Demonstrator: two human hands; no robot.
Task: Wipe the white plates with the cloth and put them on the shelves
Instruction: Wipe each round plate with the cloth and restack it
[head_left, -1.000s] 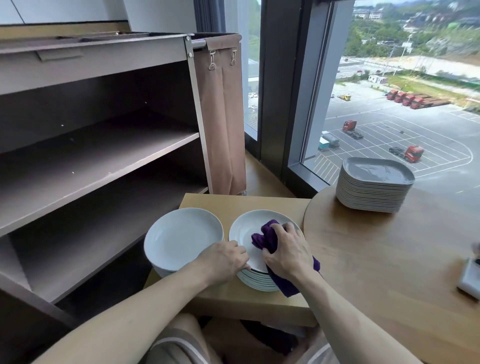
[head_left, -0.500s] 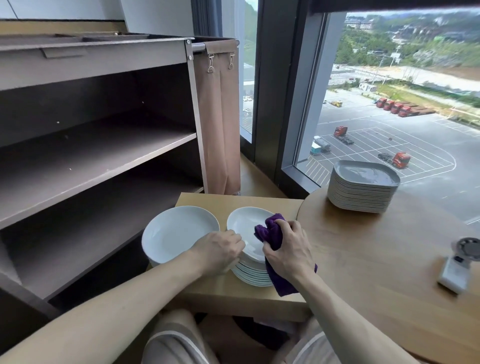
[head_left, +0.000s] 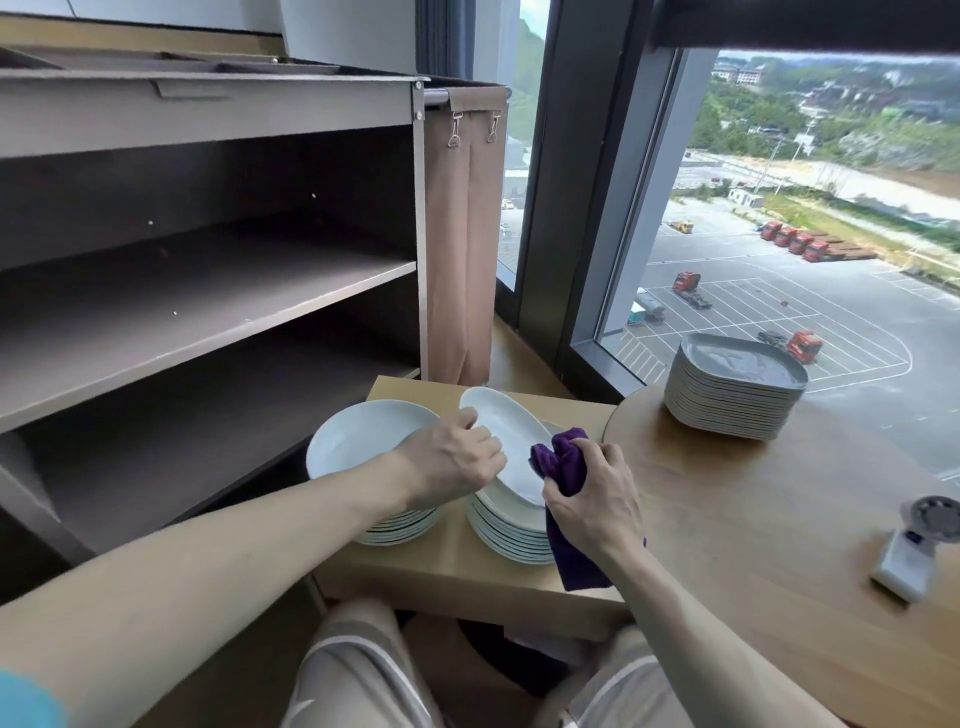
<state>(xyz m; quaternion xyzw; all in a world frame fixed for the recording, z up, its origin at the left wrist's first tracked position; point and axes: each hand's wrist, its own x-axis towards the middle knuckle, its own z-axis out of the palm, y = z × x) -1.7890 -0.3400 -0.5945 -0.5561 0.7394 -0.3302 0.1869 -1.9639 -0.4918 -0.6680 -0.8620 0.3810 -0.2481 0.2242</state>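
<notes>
Two stacks of white plates stand on a low wooden table (head_left: 415, 566): a left stack (head_left: 363, 441) and a right stack (head_left: 511, 535). My left hand (head_left: 452, 457) grips the near rim of the top plate (head_left: 511, 441) of the right stack, which is lifted and tilted up on its left side. Just right of that plate, my right hand (head_left: 592, 499) holds a bunched purple cloth (head_left: 561, 462) against the plate's right edge; the cloth's tail hangs down past the stack. The brown shelf unit (head_left: 208, 296) stands to the left with bare shelves.
A stack of grey square plates (head_left: 737, 387) sits on the round wooden table (head_left: 753, 519) by the window. A small white handheld fan (head_left: 914, 551) lies at the table's right edge. A tan fabric bag (head_left: 462, 239) hangs on the shelf unit's side.
My left hand has lifted and tilted the top plate off the right stack. My right hand with the cloth has shifted from the plate's middle to its right edge.
</notes>
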